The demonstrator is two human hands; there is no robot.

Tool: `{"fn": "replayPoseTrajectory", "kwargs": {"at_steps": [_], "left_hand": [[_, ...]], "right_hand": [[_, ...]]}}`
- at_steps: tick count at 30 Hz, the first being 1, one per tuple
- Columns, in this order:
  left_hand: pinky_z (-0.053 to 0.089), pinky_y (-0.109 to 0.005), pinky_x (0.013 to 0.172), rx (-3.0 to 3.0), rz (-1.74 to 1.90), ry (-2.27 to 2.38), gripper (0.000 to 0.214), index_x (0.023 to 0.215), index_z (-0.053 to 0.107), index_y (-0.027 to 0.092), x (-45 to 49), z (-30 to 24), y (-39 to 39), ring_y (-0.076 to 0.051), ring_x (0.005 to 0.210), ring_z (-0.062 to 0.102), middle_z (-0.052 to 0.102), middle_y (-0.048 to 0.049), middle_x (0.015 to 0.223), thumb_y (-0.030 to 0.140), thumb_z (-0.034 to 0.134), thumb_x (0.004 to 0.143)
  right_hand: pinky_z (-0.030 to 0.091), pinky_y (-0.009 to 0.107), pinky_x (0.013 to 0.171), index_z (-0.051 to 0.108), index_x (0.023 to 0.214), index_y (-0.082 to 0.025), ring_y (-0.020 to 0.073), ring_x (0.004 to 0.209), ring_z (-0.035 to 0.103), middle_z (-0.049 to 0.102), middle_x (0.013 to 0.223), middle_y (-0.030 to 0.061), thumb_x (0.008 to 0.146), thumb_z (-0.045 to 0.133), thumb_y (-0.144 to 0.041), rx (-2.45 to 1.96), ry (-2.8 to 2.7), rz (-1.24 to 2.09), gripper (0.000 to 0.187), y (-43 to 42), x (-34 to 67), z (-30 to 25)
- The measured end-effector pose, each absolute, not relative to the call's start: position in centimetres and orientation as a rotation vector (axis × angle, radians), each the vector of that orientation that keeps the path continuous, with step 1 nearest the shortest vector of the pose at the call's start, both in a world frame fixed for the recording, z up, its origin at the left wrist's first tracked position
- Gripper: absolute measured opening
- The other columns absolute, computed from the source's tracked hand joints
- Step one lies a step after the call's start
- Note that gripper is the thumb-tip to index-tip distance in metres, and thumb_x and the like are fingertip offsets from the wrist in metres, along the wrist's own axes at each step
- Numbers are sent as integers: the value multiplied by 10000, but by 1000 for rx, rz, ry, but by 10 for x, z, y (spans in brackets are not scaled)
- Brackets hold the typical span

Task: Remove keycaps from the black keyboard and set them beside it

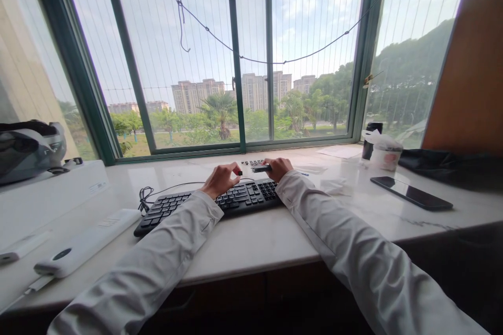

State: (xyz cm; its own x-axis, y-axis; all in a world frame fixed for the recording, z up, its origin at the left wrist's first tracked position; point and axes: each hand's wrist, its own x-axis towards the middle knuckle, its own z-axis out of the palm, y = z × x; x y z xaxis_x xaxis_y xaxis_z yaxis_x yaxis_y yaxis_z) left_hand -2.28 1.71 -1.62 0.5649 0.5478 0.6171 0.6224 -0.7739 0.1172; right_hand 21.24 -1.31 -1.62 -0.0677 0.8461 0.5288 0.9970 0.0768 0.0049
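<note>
My left hand (220,180) is over the middle of the black keyboard (243,204), its thumb and fingers pinched on a small black piece (240,172), with red showing beside the fingertips. Above the number pad, my right hand (280,168) is closed round a short dark slim tool (261,169) that points left. The exact kind of either held thing is too small to tell. Just beyond the hands, several small dark pieces like loose keycaps (256,163) lie on the white counter (251,246). My left forearm hides part of the keyboard.
A coiled cable (145,199) lies left of the keyboard, near a long white device (88,243). At the left stands a white box (51,199) with a dark headset-like object (29,149) on it. A phone (411,193), a cup (385,156) and a black bag (451,170) are on the right.
</note>
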Motion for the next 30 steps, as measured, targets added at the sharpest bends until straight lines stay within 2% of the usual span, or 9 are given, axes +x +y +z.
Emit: {"fn": "replayPoseTrajectory", "kwargs": {"at_steps": [3,13,22,30], "left_hand": [[477,-286,751,-2627,-962,-1062,203,967,634,196,-25,-17,22,-183,765,651,708,-28,873,282,576,792],[479,-305,815,-2488,-674,-1371,211,914,743,260,-42,-23,43,-225,947,650,725,-50,980,315,558,830],[488,-342,794,-2393,-711,-1466,211,920,764,282,-46,-20,45,-268,911,660,730,-66,962,346,608,792],[488,-344,771,-2300,-635,-1492,219,881,755,268,-55,-20,47,-276,896,655,729,-72,926,371,589,782]], "right_hand": [[422,333,748,649,1092,-302,235,846,649,710,928,73,876,445,-341,-1875,-1924,-519,300,-9,220,-20],[436,335,717,693,1001,-268,241,854,640,699,932,88,845,483,-337,-1970,-1882,-419,271,1,238,-29],[449,342,741,696,999,-288,235,875,642,698,951,79,854,488,-343,-1969,-1890,-398,259,-1,236,-30],[457,338,729,703,1003,-289,231,872,641,698,965,82,838,494,-348,-1969,-1902,-353,273,-1,238,-36]]}}
